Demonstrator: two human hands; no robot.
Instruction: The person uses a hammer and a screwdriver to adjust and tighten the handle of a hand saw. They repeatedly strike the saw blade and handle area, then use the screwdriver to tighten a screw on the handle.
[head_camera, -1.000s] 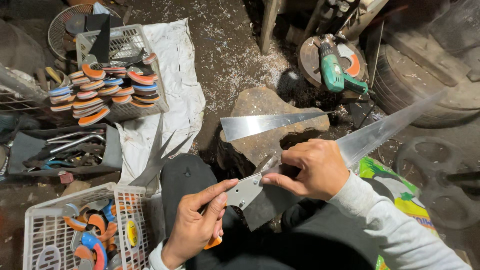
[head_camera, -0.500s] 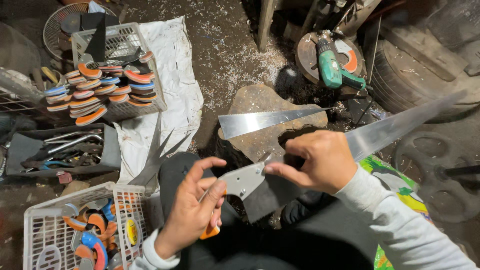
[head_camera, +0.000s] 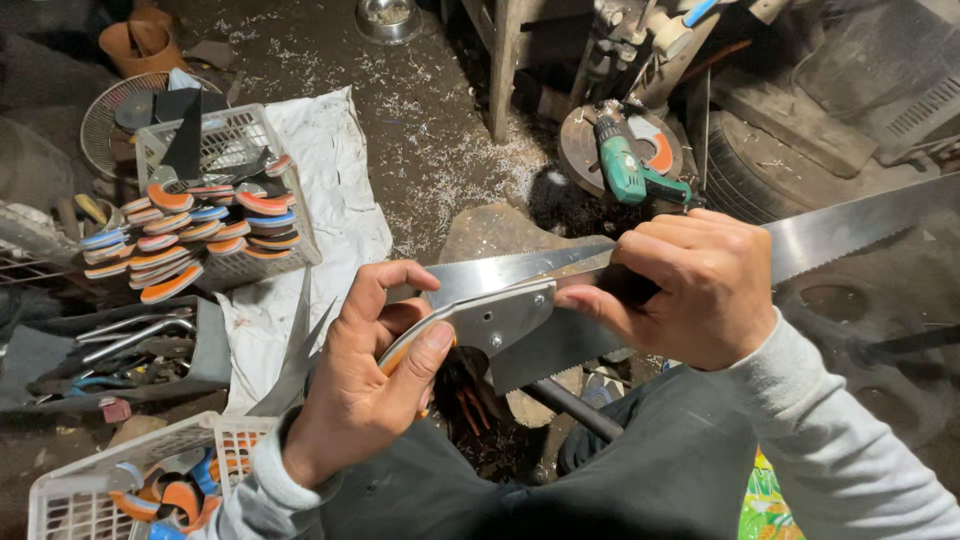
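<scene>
We see the left hand (head_camera: 365, 385) wrapped around an orange-edged saw handle (head_camera: 478, 325), thumb pressed along its upper edge near the grey metal plate with its rivets, fingers curled shut under it. The right hand (head_camera: 690, 285) closes firmly over the saw blade (head_camera: 850, 225), gripping it just beyond the plate; the blade runs from the handle up and to the right, teeth along its lower edge, held above the lap over dark trousers (head_camera: 650, 470). A second bare blade (head_camera: 500, 272) lies just behind, partly hidden by the hands, resting on a flat stone (head_camera: 485, 232). Left of the hands, a white plastic basket (head_camera: 240, 135) holds a stack of orange, blue and red handles (head_camera: 180, 240), standing on a white cloth (head_camera: 330, 180). Another white basket (head_camera: 90, 490) sits at the lower left with more handles inside. A green power drill (head_camera: 625, 170) lies on a round disc beyond the stone. Metal shavings scatter over the dark floor (head_camera: 420, 90).
</scene>
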